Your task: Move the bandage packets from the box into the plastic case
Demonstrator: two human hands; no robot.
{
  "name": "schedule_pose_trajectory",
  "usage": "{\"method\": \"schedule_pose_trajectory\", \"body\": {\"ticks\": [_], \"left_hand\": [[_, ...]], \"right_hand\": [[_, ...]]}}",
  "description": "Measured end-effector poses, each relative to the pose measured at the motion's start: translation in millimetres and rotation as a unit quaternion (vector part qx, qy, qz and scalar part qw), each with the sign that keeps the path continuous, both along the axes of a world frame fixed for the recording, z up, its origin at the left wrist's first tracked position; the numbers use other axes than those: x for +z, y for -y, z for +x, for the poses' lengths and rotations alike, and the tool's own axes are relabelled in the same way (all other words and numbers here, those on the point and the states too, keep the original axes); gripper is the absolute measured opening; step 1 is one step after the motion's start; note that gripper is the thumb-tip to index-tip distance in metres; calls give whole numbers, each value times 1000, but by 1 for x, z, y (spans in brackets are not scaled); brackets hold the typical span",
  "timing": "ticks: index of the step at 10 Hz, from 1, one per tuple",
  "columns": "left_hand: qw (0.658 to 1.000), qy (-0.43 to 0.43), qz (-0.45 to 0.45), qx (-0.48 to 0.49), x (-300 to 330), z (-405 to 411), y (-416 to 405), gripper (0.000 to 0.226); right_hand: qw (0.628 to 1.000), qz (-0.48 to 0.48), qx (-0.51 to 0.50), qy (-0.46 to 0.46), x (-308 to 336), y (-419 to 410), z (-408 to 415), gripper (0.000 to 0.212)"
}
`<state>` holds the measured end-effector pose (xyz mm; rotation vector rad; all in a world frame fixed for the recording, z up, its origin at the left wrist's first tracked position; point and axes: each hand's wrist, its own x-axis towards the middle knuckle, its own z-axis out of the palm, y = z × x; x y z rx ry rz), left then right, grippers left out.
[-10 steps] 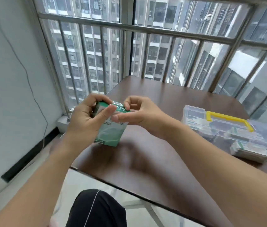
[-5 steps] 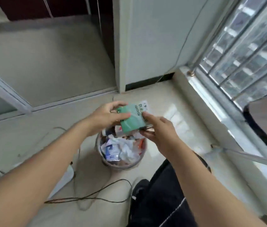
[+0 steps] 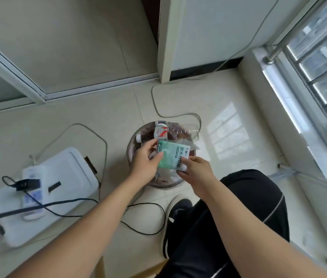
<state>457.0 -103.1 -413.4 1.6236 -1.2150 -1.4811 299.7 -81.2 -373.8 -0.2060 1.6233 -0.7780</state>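
Floor: pale glossy tiles. Window with metal bars up and right of the grip; sunlit patch on tiles just right. White wall beyond. Sliding door track far left. Cables loop across floor.

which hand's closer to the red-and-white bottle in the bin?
Left. The left hand grips the green box's left edge just below the red-and-white bottle. The right hand holds the box's lower right corner, farther from it.

Bright window daylight, blurred edges
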Motion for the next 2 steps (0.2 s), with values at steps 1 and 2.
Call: {"method": "schedule_pose_trajectory", "body": {"ticks": [1,2], "left_hand": [[997,76,0,13,6,-8,3,38],[993,117,3,6,14,-13,2,37]], "right_hand": [[999,15,19,-29,4,-4,2,8],[998,-10,49,-28,6,-10,0,18]]}}
